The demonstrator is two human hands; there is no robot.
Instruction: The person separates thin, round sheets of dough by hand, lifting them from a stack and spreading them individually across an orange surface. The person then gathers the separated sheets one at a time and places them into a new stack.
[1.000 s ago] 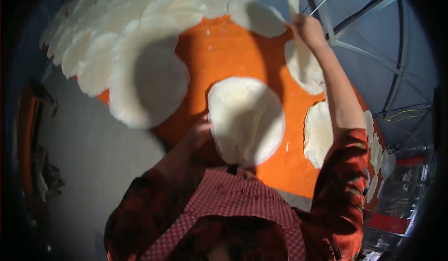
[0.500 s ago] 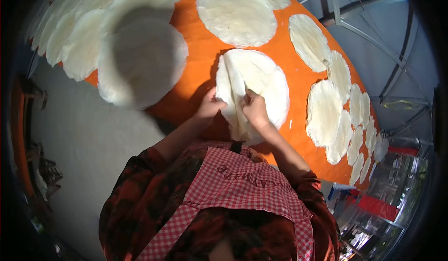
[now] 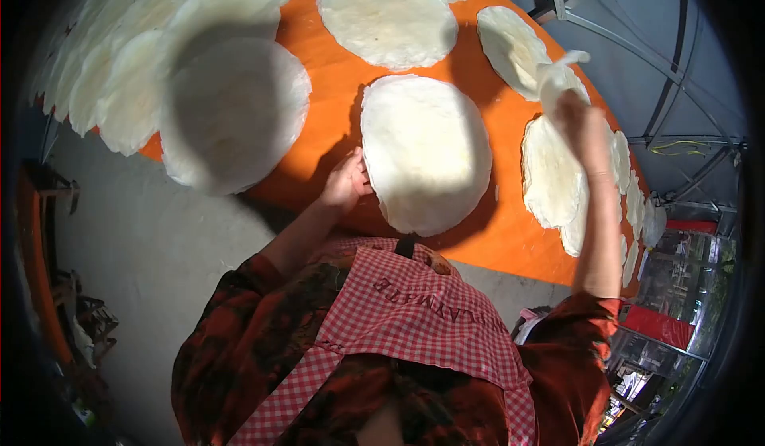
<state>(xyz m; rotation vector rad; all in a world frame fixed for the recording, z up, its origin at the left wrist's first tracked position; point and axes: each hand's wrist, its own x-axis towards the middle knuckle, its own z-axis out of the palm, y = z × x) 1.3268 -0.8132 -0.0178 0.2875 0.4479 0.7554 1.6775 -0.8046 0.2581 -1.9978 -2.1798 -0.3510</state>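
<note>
A pile of thin, round, pale flatbread sheets (image 3: 426,155) lies in front of me on the orange cloth (image 3: 327,71). My left hand (image 3: 349,180) is at the left edge of this pile, its fingers loosely extended and touching the rim. Off to the right, my right hand (image 3: 582,127) is raised, closed and smeared by motion. A thin flatbread sheet (image 3: 560,79) hangs folded from its fingers, over the sheets on the right side. The fingertips of that hand are partly hidden by the blur.
Overlapping flatbread sheets (image 3: 127,87) cover the left end of the table. A large flatbread (image 3: 390,19) lies beyond the pile, and more sheets (image 3: 551,171) run along the right edge. Metal frame poles (image 3: 629,43) stand behind the table.
My right hand has gone from the middle of the pile to the far right, carrying a peeled sheet. The pile's top now lies flat. My left hand stays at its edge, fingers looser.
</note>
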